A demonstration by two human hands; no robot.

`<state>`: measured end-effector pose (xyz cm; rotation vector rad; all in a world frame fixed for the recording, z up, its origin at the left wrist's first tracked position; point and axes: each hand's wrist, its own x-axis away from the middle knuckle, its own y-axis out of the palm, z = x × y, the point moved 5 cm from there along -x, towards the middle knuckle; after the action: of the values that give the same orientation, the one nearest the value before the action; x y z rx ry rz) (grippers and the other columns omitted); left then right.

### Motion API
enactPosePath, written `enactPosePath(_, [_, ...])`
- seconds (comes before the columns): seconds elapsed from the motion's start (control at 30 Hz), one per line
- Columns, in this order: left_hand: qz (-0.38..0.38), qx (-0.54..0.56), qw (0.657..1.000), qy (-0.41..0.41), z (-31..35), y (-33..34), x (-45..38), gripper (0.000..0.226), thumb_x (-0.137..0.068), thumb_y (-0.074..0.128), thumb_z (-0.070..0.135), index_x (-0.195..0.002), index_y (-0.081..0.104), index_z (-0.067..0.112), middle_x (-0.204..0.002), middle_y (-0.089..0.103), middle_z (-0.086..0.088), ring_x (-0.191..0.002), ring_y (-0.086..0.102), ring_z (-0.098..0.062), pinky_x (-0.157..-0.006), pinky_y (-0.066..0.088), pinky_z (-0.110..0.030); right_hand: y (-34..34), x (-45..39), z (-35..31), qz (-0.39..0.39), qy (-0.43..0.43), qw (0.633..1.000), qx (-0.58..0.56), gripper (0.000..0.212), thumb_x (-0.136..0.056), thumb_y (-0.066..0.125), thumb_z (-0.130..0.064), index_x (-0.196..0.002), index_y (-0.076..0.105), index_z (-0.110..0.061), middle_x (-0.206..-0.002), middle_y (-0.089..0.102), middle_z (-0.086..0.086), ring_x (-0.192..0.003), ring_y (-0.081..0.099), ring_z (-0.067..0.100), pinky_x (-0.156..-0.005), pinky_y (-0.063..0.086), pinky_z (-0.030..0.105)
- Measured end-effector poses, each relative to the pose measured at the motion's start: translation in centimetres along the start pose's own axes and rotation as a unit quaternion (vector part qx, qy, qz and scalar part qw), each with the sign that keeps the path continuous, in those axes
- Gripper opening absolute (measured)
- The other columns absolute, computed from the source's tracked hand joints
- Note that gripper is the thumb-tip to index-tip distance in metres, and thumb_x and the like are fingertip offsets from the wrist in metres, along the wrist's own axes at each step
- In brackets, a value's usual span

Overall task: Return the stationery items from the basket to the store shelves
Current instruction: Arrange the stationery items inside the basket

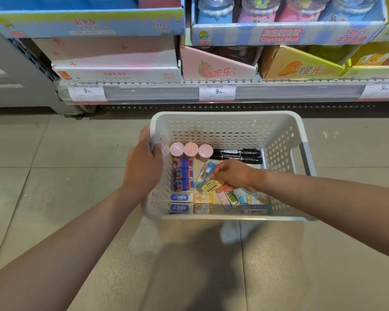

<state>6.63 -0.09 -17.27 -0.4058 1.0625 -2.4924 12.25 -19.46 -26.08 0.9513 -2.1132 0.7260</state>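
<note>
L hand [144, 158] grips basket [229, 117] at its left rim; R hand [231, 176] pinches yellow eraser [212, 186] mid-basket, long axis slanting toward the shelf [211, 93] ahead.

White perforated basket [229, 129] on tiled floor [54, 153] before store shelves [189, 90]. Left hand [144, 162] gripping the basket's left rim. Right hand [233, 175] inside, pinching a small yellow packet [211, 186] and a blue-capped item [208, 170]. Three pink caps [191, 149], two black markers [237, 155], and boxed erasers [181, 202] lying within.
</note>
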Motion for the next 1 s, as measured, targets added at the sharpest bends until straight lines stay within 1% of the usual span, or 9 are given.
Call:
enactPosePath(0.07, [-0.001,0.002,1.0,-0.005,-0.1,0.0,0.0,0.037,-0.098,0.036,0.014,-0.135,0.035,0.018,-0.1,0.051,0.004,-0.085,0.051,-0.016,-0.072,0.038,-0.028,0.5,-0.2,0.4,-0.001,0.02,1.0,-0.009,0.01,-0.095,0.054,-0.014,-0.101,0.059,-0.008,-0.084,0.064,0.004,-0.06,0.065,0.007,-0.053,0.048,0.017])
enactPosePath(0.17, [-0.001,-0.001,1.0,-0.006,-0.1,0.0,-0.1,0.037,-0.099,0.036,0.015,-0.136,0.035,0.019,-0.1,0.052,0.003,-0.084,0.051,-0.016,-0.072,0.037,-0.028,0.9,-0.5,0.6,0.001,0.011,1.0,0.025,0.004,-0.089,0.059,-0.004,-0.091,0.062,-0.006,-0.085,0.062,0.005,-0.069,0.061,0.009,-0.068,0.052,0.021])
enactPosePath(0.23, [0.001,-0.001,1.0,-0.006,-0.1,0.0,0.0,0.038,-0.099,0.037,0.015,-0.136,0.035,0.019,-0.1,0.051,0.004,-0.084,0.05,-0.016,-0.072,0.037,-0.027,1.2,-0.7,0.6,0.017,-0.005,0.998,0.056,0.013,-0.085,0.063,0.0,-0.097,0.064,0.0,-0.089,0.063,0.007,-0.074,0.061,0.011,-0.071,0.053,0.021])
enactPosePath(0.33, [0.0,-0.003,1.0,-0.008,0.0,0.0,0.0,0.039,-0.099,0.037,0.015,-0.137,0.034,0.019,-0.101,0.051,0.004,-0.085,0.05,-0.014,-0.073,0.037,-0.026,1.8,-0.8,0.2,0.035,-0.056,0.99,0.121,0.023,-0.079,0.068,0.002,-0.102,0.066,-0.001,-0.094,0.061,0.005,-0.087,0.059,0.015,-0.079,0.049,0.024])
enactPosePath(0.47, [0.0,-0.002,1.0,-0.005,-0.1,0.0,0.0,0.04,-0.099,0.036,0.016,-0.139,0.033,0.02,-0.103,0.05,0.006,-0.086,0.051,-0.014,-0.073,0.039,-0.026,2.6,-0.8,0.0,0.04,-0.128,0.944,0.301,0.031,-0.078,0.07,-0.007,-0.109,0.067,-0.006,-0.102,0.067,0.008,-0.094,0.062,0.021,-0.072,0.039,0.019])
enactPosePath(0.6, [-0.001,-0.004,1.0,-0.006,0.0,0.1,0.0,0.039,-0.1,0.036,0.017,-0.138,0.033,0.021,-0.105,0.049,0.007,-0.088,0.05,-0.012,-0.074,0.04,-0.025,3.0,-0.5,0.1,0.039,-0.16,0.904,0.394,0.029,-0.081,0.067,-0.018,-0.109,0.065,-0.01,-0.103,0.066,0.007,-0.092,0.06,0.02,-0.071,0.039,0.021])
enactPosePath(0.73, [0.0,-0.001,1.0,-0.006,-0.1,0.1,0.0,0.039,-0.1,0.036,0.017,-0.138,0.033,0.021,-0.105,0.05,0.007,-0.088,0.051,-0.013,-0.074,0.04,-0.026,3.6,-0.9,0.5,0.041,-0.162,0.886,0.432,0.019,-0.083,0.065,-0.015,-0.101,0.064,-0.011,-0.101,0.065,0.007,-0.094,0.06,0.022,-0.075,0.045,0.027])
enactPosePath(0.83, [0.0,0.001,1.0,-0.008,-0.1,0.0,0.0,0.039,-0.099,0.037,0.015,-0.138,0.034,0.021,-0.102,0.05,0.006,-0.086,0.05,-0.014,-0.073,0.038,-0.026,3.8,-1.6,0.9,0.041,-0.161,0.883,0.44,0.015,-0.083,0.062,-0.008,-0.098,0.066,-0.01,-0.1,0.066,0.008,-0.091,0.062,0.022,-0.072,0.045,0.025])
enactPosePath(1.0, [0.001,-0.001,1.0,-0.007,-0.1,0.1,0.0,0.038,-0.099,0.037,0.016,-0.137,0.034,0.02,-0.102,0.05,0.006,-0.086,0.051,-0.014,-0.073,0.039,-0.027,3.7,-1.8,0.9,0.016,-0.16,0.886,0.435,0.018,-0.081,0.068,-0.015,-0.098,0.064,-0.01,-0.101,0.064,0.009,-0.092,0.059,0.023,-0.076,0.047,0.029])
